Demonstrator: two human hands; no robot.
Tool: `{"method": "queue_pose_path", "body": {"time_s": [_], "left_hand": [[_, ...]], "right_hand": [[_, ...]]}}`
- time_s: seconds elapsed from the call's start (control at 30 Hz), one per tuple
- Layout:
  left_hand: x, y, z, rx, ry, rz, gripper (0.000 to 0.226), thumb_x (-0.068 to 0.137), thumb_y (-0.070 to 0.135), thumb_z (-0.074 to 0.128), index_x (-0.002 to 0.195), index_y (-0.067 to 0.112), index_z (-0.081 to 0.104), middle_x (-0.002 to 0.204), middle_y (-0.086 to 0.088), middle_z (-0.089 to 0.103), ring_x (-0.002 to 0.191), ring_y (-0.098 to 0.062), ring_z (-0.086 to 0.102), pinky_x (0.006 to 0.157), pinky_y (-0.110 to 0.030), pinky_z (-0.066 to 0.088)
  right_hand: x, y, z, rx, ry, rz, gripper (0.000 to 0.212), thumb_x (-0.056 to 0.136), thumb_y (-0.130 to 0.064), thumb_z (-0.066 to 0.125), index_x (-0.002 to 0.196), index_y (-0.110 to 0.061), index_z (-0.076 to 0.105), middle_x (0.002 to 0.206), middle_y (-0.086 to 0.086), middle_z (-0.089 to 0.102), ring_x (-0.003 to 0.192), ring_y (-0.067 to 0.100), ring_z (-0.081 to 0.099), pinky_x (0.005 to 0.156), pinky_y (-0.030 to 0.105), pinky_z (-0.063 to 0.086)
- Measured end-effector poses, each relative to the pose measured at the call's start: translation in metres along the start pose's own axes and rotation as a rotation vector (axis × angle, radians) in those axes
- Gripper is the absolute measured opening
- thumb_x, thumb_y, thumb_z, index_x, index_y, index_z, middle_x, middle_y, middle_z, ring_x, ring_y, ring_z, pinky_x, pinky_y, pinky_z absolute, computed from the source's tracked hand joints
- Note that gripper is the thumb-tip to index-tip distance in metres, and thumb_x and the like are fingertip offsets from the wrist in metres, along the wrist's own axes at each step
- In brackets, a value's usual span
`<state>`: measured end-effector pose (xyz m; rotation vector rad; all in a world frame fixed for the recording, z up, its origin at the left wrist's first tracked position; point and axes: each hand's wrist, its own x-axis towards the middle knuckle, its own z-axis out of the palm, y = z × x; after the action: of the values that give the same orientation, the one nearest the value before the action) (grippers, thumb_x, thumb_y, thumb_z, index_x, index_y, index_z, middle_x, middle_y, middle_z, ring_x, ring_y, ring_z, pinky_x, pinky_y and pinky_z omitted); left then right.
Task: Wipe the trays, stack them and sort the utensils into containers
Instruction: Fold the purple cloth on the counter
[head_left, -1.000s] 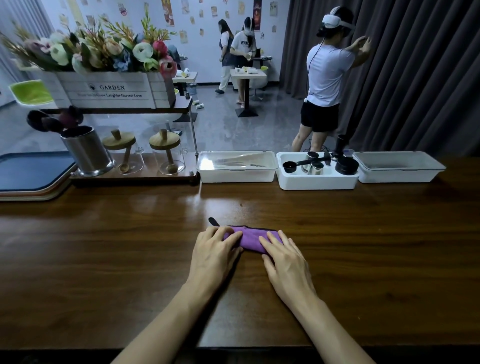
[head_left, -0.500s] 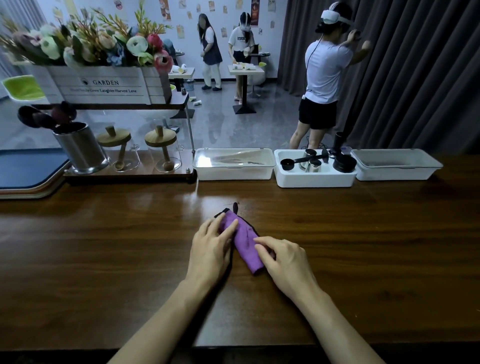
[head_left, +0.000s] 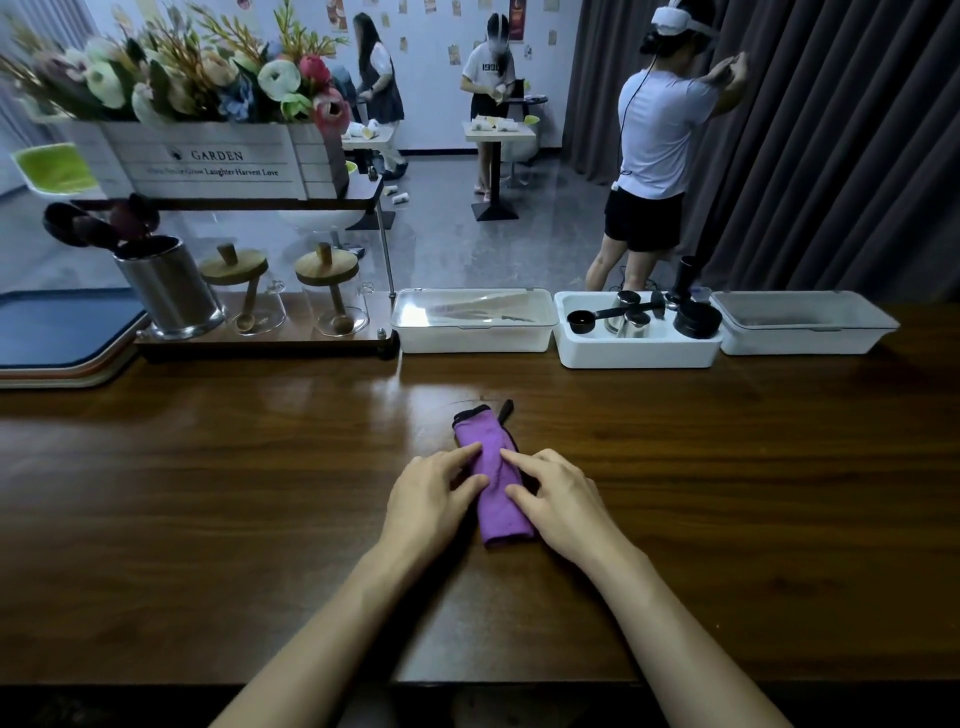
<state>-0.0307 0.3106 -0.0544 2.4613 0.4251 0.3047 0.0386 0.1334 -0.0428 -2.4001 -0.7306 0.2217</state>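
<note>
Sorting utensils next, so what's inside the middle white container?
The middle white container holds a black measuring scoop, metal cups and a black round piece. Anything beneath them is hidden.

Wide wood table with room to reach on both sides of the purple cloth, 3 white bins along the far edge, low shelf with metal cup and 2 jars far left, stacked trays at the left edge

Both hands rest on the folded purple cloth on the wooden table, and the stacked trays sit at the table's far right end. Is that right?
No. In the head view the left hand and right hand do rest on the folded purple cloth on the wooden table, but the stacked trays sit at the far left end, not the right.
</note>
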Motion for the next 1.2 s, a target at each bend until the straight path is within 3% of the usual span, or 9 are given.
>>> {"method": "queue_pose_path", "body": {"time_s": [0.17,0.37,0.6,0.67,0.8,0.9,1.03,1.13,1.2], "left_hand": [[0.006,0.002,-0.012,-0.047,-0.138,-0.007,0.054,0.090,0.041,0.074,0.142,0.038,0.059,0.125,0.004,0.071,0.117,-0.013,0.064,0.094,-0.027,0.046],[0.009,0.001,-0.012,-0.198,-0.227,0.026,0.049,0.084,0.026,0.078,0.131,0.036,0.066,0.099,0.006,0.067,0.089,-0.012,0.064,0.092,-0.034,0.052],[0.002,0.003,-0.012,-0.474,-0.126,0.142,0.043,0.081,0.023,0.075,0.121,0.037,0.071,0.092,0.012,0.069,0.089,-0.007,0.067,0.090,-0.032,0.055],[0.001,0.006,-0.011,-0.505,-0.091,0.138,0.040,0.080,0.030,0.073,0.119,0.038,0.072,0.099,0.021,0.071,0.091,-0.008,0.068,0.088,-0.034,0.056],[0.001,0.010,-0.017,-0.456,-0.013,0.207,0.044,0.082,0.051,0.069,0.125,0.039,0.068,0.119,0.020,0.064,0.114,-0.005,0.061,0.096,-0.026,0.048],[0.002,0.013,-0.027,-0.467,-0.145,0.210,0.053,0.084,0.052,0.072,0.134,0.046,0.056,0.132,0.024,0.059,0.127,0.005,0.052,0.105,-0.022,0.042],[0.006,0.012,-0.030,-0.597,-0.201,0.142,0.042,0.087,0.046,0.073,0.127,0.037,0.061,0.114,0.008,0.071,0.107,-0.006,0.067,0.095,-0.036,0.052],[0.008,0.009,-0.029,-0.649,-0.190,0.088,0.035,0.081,0.039,0.079,0.112,0.029,0.064,0.094,-0.009,0.071,0.084,-0.012,0.067,0.083,-0.037,0.053],[0.012,0.005,-0.025,-0.566,-0.227,0.072,0.035,0.078,0.042,0.080,0.107,0.029,0.065,0.092,-0.004,0.073,0.085,-0.013,0.068,0.086,-0.045,0.054]], "right_hand": [[0.004,0.002,-0.008,-0.050,-0.119,-0.011,0.063,0.097,-0.045,0.055,0.151,-0.056,0.024,0.094,-0.015,0.045,0.088,0.011,0.052,0.078,0.028,0.040],[0.007,0.003,-0.015,-0.081,-0.191,-0.020,0.065,0.092,-0.051,0.061,0.148,-0.057,0.029,0.095,-0.014,0.050,0.095,0.011,0.051,0.082,0.030,0.041],[-0.001,0.004,-0.016,0.000,-0.005,-0.118,0.063,0.084,-0.043,0.074,0.142,-0.040,0.050,0.151,-0.018,0.032,0.140,0.004,0.023,0.111,0.028,0.032],[0.001,0.004,-0.016,0.042,0.072,-0.176,0.047,0.084,-0.033,0.074,0.129,-0.033,0.061,0.138,-0.016,0.050,0.131,0.003,0.036,0.109,0.027,0.037],[0.001,-0.006,-0.024,0.176,0.159,-0.136,0.028,0.083,-0.029,0.072,0.110,-0.033,0.066,0.092,-0.015,0.067,0.089,0.006,0.061,0.081,0.030,0.050],[0.001,-0.009,-0.027,0.472,0.132,-0.092,0.019,0.087,-0.025,0.074,0.105,-0.026,0.069,0.094,-0.007,0.073,0.090,0.008,0.068,0.081,0.026,0.053],[-0.002,-0.015,-0.022,0.849,0.081,0.010,0.017,0.090,-0.011,0.073,0.099,-0.001,0.063,0.099,0.016,0.074,0.089,0.011,0.069,0.075,0.019,0.051],[-0.004,-0.006,-0.016,0.508,0.067,0.078,0.029,0.081,-0.043,0.075,0.091,-0.019,0.062,0.089,0.002,0.072,0.084,0.013,0.067,0.076,0.033,0.056],[-0.009,-0.002,-0.017,0.198,0.084,0.050,0.029,0.082,-0.048,0.070,0.105,-0.032,0.061,0.105,-0.014,0.066,0.096,0.004,0.062,0.084,0.030,0.053]]}}
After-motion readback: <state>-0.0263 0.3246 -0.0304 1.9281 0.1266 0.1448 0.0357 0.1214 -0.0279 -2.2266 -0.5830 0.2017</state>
